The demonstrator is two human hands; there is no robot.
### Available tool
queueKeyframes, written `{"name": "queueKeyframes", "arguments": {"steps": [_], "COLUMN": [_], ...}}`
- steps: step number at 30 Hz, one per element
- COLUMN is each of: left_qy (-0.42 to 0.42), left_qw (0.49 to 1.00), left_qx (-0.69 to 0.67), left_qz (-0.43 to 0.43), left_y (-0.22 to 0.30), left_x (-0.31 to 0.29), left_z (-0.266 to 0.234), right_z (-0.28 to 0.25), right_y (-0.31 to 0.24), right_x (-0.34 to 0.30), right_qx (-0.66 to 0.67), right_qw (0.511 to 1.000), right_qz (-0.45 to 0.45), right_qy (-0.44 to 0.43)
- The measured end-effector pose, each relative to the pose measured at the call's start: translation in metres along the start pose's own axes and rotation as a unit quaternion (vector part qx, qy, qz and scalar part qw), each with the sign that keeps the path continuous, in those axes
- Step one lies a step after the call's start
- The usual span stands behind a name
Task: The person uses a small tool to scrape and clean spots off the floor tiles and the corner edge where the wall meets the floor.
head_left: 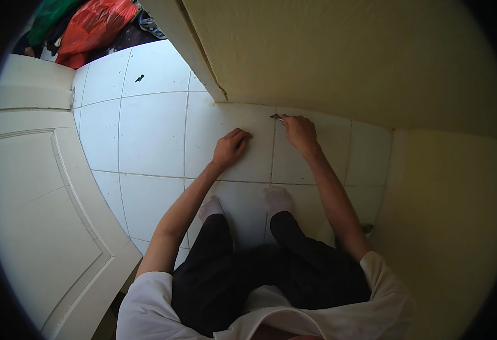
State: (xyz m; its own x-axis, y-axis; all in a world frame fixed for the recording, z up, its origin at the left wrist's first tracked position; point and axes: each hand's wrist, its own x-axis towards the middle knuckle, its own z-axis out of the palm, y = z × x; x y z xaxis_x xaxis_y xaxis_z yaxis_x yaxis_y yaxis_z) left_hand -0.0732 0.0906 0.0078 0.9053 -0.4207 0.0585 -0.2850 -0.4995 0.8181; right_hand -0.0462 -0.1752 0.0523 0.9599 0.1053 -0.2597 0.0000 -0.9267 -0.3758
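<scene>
My right hand [300, 133] is closed round a small scraper [276, 117]. Its short dark blade points left from my fingers, close above a grout line between white floor tiles [228, 116], just short of the wall's foot. Most of its handle is hidden in my grip. To the left, my left hand [231, 148] is low over the tile or resting on it. Its fingers are curled together, with something dark at the fingertips too small to make out.
A yellowish wall [345, 56] rises ahead and continues round my right side. At left stands a white panelled door [27, 187]. Beyond the doorway lie a red plastic bag [98, 25] and a green one [56, 20]. A small dark scrap [139, 78] lies on the tiles.
</scene>
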Motion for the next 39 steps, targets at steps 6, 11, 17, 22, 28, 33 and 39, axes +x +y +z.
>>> {"name": "queueKeyframes", "arguments": {"steps": [6,11,17,22,28,33,39], "left_qy": [0.001,-0.002,0.003,-0.005,0.001,-0.007,-0.001], "left_qw": [1.0,1.0,1.0,1.0,1.0,1.0,1.0], "left_qx": [0.006,0.008,0.002,0.007,0.007,0.007,0.006], "left_qz": [0.0,0.0,0.0,-0.004,0.002,-0.011,-0.002], "left_y": [-0.001,0.0,-0.001,-0.002,-0.003,0.001,-0.001], "left_x": [0.0,0.001,0.001,0.002,0.0,0.0,0.001], "left_z": [-0.003,0.0,0.0,0.001,-0.002,-0.001,-0.002], "right_z": [0.005,0.026,0.014,0.011,0.003,0.005,0.005], "right_y": [-0.013,-0.01,-0.011,-0.003,-0.009,-0.011,-0.015], "right_x": [-0.004,-0.003,0.006,0.007,0.006,0.006,0.01], "right_qx": [0.021,0.035,-0.004,-0.01,0.012,0.013,0.016], "right_qw": [0.999,0.994,0.996,1.0,0.999,0.998,0.998], "right_qz": [0.012,0.015,0.007,0.024,0.036,0.056,0.053], "right_qy": [0.033,0.101,0.084,0.018,-0.007,0.002,-0.004]}}
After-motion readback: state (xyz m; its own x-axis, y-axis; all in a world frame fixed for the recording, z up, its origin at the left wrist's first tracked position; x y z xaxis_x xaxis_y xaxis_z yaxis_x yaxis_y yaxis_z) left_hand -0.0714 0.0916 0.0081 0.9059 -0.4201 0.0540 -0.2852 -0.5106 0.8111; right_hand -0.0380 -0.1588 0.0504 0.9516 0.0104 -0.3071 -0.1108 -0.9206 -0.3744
